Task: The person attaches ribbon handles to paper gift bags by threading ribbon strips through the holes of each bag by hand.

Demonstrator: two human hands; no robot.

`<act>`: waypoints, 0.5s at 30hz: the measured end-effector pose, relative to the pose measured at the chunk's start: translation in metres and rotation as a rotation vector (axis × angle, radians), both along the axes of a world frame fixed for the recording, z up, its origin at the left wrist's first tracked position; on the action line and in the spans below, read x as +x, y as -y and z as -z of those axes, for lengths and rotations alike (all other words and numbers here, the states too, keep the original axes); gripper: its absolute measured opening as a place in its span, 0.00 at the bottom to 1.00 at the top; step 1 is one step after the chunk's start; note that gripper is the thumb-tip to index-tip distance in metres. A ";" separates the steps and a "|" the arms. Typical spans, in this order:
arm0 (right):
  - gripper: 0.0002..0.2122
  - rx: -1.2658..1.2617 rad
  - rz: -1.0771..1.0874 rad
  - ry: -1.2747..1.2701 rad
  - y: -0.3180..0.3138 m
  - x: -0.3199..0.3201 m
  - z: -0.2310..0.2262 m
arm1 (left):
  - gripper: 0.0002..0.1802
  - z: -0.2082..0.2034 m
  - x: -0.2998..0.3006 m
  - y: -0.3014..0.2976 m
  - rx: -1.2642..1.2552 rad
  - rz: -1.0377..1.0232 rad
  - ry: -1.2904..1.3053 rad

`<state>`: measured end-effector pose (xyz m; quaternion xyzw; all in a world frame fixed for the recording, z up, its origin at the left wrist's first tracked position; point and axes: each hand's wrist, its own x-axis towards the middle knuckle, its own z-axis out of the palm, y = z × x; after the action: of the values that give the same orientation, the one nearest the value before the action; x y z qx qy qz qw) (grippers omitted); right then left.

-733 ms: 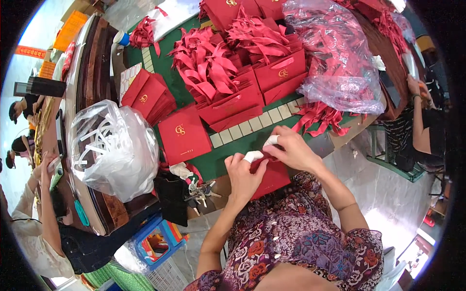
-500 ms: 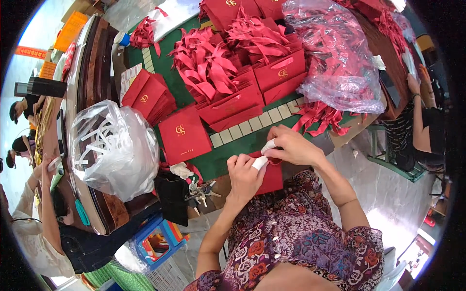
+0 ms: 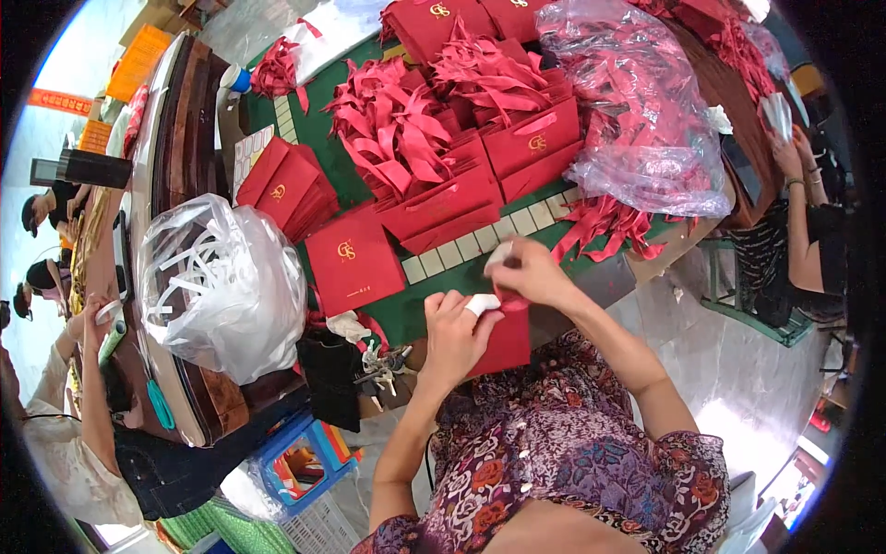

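Close to my body, at the table's near edge, a red paper bag [image 3: 506, 340] lies partly under my hands. My left hand [image 3: 449, 337] is closed at the bag's top left edge, with a white wrap on one finger. A red ribbon [image 3: 510, 300] runs from the bag's top up toward my right hand [image 3: 535, 274]. That hand is pinched on the ribbon, slightly above and right of the left one, and a white wrap covers one of its fingers too. The fingertips partly hide the ribbon's ends. Another red bag [image 3: 353, 260] with a gold emblem lies flat to the left.
Beyond my hands stand rows of red bags [image 3: 443, 217] topped with ribbons. A clear plastic sack of red ribbons [image 3: 646, 120] is at right; a bag of white strips [image 3: 231, 286] is at left. Keys [image 3: 383, 369] hang at the near edge. Other people sit on both sides.
My right hand has lifted up and away from the left hand, and a length of red ribbon now shows between them. The left hand has shifted slightly left.
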<state>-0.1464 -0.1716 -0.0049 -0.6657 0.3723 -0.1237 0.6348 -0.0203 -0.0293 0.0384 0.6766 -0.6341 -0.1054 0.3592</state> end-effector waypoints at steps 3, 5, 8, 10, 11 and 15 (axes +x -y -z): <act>0.09 -0.175 0.028 -0.016 0.011 -0.001 -0.008 | 0.11 0.001 -0.006 -0.004 0.035 -0.028 -0.009; 0.09 -0.312 0.097 0.049 0.004 -0.007 -0.013 | 0.11 0.011 -0.003 -0.004 0.048 -0.059 -0.071; 0.10 -0.384 0.206 0.055 -0.010 -0.026 -0.033 | 0.12 0.022 0.008 -0.007 0.161 -0.230 -0.063; 0.10 -0.315 0.253 -0.008 -0.021 -0.045 -0.030 | 0.12 0.023 0.014 -0.010 0.180 -0.281 -0.120; 0.12 -0.193 0.120 -0.095 -0.024 -0.060 -0.024 | 0.12 0.023 0.016 -0.010 0.197 -0.316 -0.181; 0.17 0.408 0.012 -0.166 -0.034 -0.067 -0.021 | 0.11 0.037 0.027 -0.016 0.160 -0.294 -0.394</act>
<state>-0.2130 -0.1381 0.0156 -0.5292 0.4444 0.0057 0.7228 0.0067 -0.0132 0.0018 0.7541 -0.4366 -0.2315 0.4325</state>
